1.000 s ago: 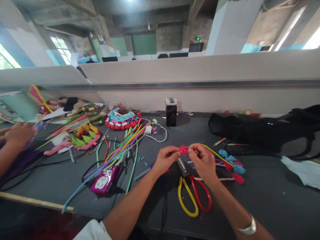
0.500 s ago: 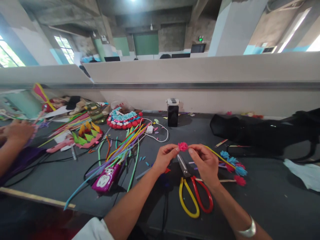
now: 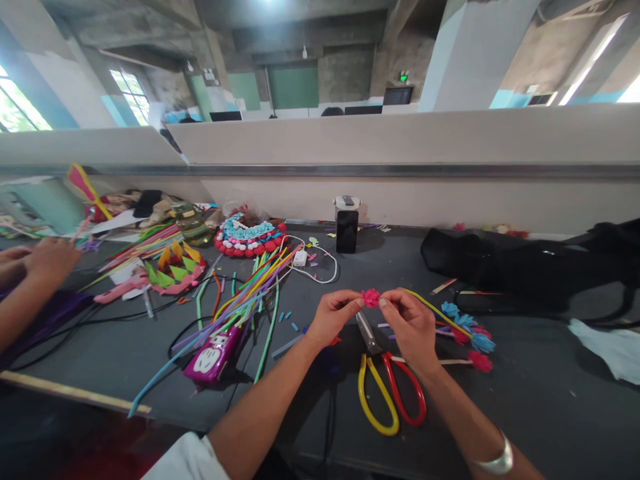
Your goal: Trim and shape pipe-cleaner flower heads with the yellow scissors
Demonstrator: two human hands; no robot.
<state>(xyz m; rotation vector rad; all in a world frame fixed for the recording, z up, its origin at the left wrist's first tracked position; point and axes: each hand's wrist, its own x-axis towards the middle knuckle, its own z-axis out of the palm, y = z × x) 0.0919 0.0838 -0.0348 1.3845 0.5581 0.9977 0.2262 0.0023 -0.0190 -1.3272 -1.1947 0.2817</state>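
A small pink-red craft flower [image 3: 371,298] is pinched between my two hands, above the dark table. My left hand [image 3: 334,318] grips its left edge with thumb and fingers. On the opposite edge, my right hand [image 3: 411,325] closes thumb and fingertips. Just below lies a pair of scissors [image 3: 371,341] with one yellow and one red handle, blades pointing away from me. To the right of my right hand are finished-looking flowers on stems: blue flowers [image 3: 483,342] and a red flower [image 3: 481,361].
A purple pouch [image 3: 213,357] bristles with colourful fuzzy stems [image 3: 250,287] at left. Behind it sits a pompom piece [image 3: 250,237]. A phone [image 3: 347,231] stands at the back, a black bag [image 3: 525,267] at right. Another person's hand [image 3: 53,260] works at far left.
The flower has shifted slightly right and down between my fingers. Both my hands still grip it. The other person's hands at far left have moved a little.
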